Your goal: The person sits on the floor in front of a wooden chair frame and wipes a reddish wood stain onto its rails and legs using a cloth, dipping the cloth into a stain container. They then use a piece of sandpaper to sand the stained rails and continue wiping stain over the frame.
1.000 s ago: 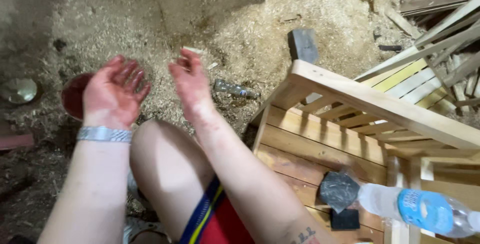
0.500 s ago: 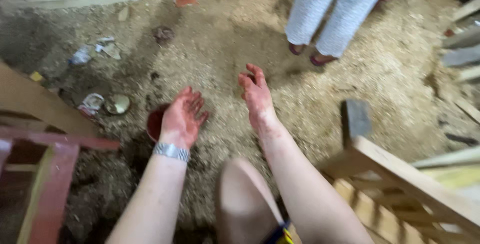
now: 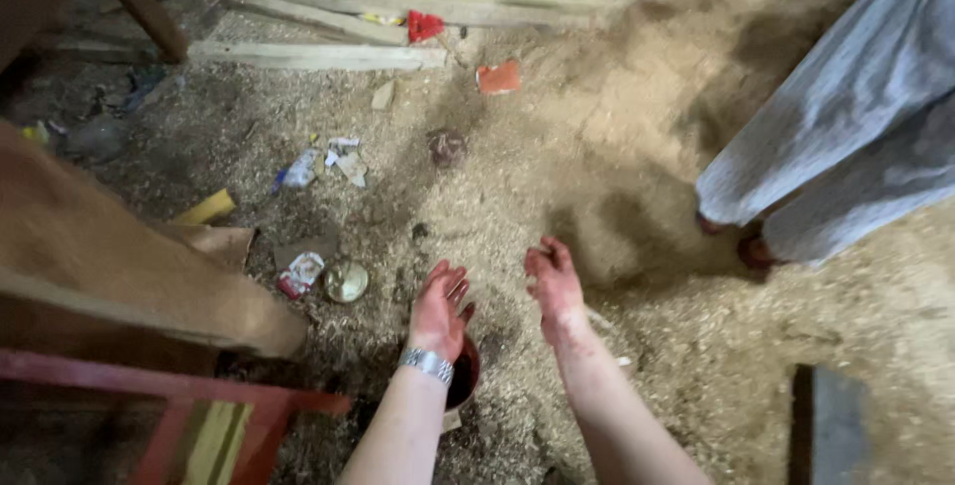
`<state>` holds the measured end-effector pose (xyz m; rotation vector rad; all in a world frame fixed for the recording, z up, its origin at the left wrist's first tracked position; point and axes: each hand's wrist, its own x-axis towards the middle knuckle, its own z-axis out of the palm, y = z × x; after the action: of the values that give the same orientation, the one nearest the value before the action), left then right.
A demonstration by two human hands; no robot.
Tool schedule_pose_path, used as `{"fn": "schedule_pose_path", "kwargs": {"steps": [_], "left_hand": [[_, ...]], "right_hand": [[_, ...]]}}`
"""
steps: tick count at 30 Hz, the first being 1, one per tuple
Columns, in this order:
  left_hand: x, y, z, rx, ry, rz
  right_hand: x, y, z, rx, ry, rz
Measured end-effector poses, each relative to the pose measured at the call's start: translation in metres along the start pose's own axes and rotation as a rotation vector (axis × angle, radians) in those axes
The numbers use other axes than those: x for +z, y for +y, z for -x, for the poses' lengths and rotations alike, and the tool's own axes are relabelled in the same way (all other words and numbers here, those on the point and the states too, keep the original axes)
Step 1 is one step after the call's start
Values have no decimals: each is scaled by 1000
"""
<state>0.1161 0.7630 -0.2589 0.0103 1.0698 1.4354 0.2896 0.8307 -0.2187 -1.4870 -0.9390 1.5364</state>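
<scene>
Small dark-red tin (image 3: 464,378) sits on the sawdust floor (image 3: 617,127), directly under the left wrist and mostly hidden by it; holds a dark red liquid, probably stain. Left hand (image 3: 439,308), stained red, hovers above the tin, palm up, fingers spread loosely, holding nothing; metal bracelet (image 3: 427,363) on the wrist. Right hand (image 3: 553,280), just right of the tin, equally red, open and relaxed, empty, apart from the left. Both seem held away from everything because they are wet. Left of the tin: round lid (image 3: 346,282), crumpled wrapper (image 3: 301,271), then a red-painted wooden frame (image 3: 199,400). Far right of the tin: another person's trouser legs (image 3: 856,137). Beyond it, stacked planks (image 3: 328,52).
</scene>
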Motion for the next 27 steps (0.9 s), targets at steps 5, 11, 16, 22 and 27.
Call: {"fn": "schedule_pose_path", "kwargs": {"steps": [5, 11, 16, 22, 27], "left_hand": [[22, 67, 29, -65, 54, 9], [10, 152, 70, -41, -3, -74], [-10, 208, 82, -78, 72, -106], [21, 211, 9, -109, -11, -35], [68, 214, -106, -89, -24, -109]], "right_hand": [[28, -61, 20, 39, 32, -14], [75, -125, 56, 43, 14, -32], [102, -138, 71, 117, 61, -131], [103, -154, -2, 149, 74, -159], [104, -186, -145, 165, 70, -94]]}}
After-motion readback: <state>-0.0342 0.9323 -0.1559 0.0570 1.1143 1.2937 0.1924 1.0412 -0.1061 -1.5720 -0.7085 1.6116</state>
